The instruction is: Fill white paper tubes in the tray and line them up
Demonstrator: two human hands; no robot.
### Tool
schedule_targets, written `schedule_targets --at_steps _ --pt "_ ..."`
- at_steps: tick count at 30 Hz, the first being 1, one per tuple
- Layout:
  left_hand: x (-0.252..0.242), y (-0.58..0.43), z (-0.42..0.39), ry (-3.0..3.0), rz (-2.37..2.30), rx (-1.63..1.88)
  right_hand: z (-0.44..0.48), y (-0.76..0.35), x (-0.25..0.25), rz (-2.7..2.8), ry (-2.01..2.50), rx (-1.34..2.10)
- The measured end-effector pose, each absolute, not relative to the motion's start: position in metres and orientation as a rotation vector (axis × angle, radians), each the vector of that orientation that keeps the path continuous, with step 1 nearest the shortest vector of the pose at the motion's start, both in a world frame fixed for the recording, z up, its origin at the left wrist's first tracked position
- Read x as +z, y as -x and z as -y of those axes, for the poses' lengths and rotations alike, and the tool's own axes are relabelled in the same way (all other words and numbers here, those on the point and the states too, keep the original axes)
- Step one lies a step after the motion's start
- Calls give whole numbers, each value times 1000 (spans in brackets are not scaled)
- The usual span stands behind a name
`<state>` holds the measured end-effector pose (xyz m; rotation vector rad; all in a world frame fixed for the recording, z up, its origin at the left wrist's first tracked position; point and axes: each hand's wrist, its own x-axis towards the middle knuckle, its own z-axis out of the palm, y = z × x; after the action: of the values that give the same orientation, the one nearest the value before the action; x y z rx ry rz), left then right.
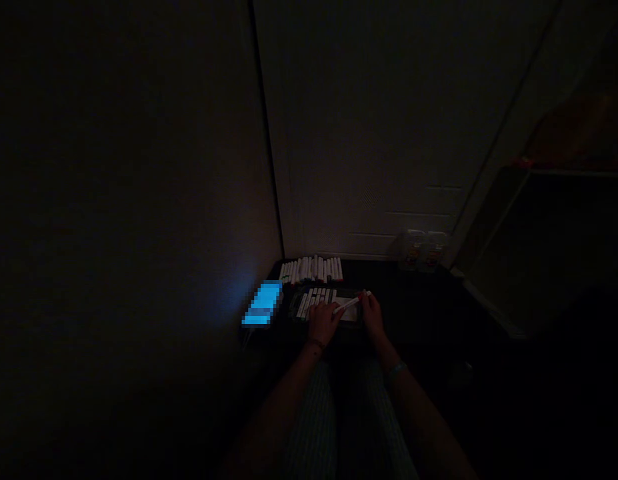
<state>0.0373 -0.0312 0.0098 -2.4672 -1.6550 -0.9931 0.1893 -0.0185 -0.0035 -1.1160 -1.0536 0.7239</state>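
Observation:
A white marker slants between my two hands, its red end towards the right. My left hand is closed on its lower left end. At the upper right end, the fingers of my right hand are closed round the marker. Below it lies a clear tray, where several white markers stand side by side in the left part. Behind the tray, a row of white markers lies on the dark surface. The scene is very dim, so fine detail is lost.
A lit, blurred screen with a cable lies at the left, close to the side wall. Two clear packages stand at the back right against a pale panel. My knees are under the table edge.

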Motion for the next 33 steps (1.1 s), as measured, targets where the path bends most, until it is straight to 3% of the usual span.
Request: schedule_targets --at_steps 10,33 --pt "10 -41 32 2506 1653 -794 18 -186 -3 1170 1179 669" --pt "13 -37 46 2599 1740 -807 31 -180 -14 1215 1381 549"
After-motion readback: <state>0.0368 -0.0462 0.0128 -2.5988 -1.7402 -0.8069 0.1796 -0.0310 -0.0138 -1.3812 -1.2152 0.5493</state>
